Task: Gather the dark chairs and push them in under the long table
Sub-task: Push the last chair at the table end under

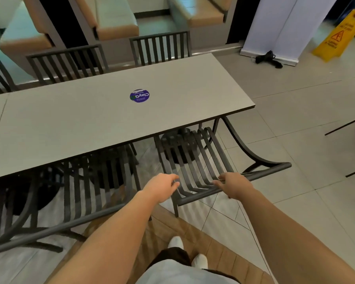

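**Both hands at the back of a dark chair**

The right hand [235,184] lay on the top rail of a dark chair [195,160], its fingers curled over the bar in a grip. The left hand [162,186] reached toward the same rail's left end with its fingers loosely bent, holding nothing; whether it touched the slats could not be told. Beyond both hands, the chair's seat ran partly in under the long worktop [115,111]. Just left of the left hand stood a second dark chair [94,187], also tucked under the near edge. Across the worktop from the hands, three more dark chair backs showed along the far side, making five chairs in view. One round purple sticker [139,95] sat on the worktop ahead of the hands. Far off to the right stood one yellow floor sign [336,36].
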`<state>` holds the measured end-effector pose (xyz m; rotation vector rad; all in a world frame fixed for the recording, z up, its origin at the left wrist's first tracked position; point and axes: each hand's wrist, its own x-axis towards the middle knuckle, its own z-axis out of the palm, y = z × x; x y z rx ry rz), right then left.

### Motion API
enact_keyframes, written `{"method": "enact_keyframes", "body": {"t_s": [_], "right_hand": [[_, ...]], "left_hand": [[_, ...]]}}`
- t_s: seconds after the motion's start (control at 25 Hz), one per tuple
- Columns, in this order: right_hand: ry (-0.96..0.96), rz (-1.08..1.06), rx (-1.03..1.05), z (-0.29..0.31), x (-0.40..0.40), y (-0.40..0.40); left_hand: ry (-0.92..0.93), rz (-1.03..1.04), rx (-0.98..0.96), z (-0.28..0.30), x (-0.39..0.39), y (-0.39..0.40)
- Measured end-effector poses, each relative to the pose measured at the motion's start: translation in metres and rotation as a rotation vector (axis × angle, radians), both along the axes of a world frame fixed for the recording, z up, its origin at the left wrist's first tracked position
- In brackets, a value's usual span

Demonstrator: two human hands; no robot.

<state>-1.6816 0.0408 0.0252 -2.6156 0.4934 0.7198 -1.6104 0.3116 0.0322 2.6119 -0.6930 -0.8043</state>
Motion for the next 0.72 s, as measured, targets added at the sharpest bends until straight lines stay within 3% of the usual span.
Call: {"method": "enact_keyframes", "body": {"t_s": [0.4,0.72], "right_hand": [[0.026,-0.052,0.007,-0.013,0.005,-0.055],[0.021,0.137,0.051,-0.025,-0.005,-0.147]], "left_hand": [[0.058,-0.013,0.046,-0.023,0.017,-0.046],[0.213,0.142,0.065,-0.049,-0.024,-0.110]]}}
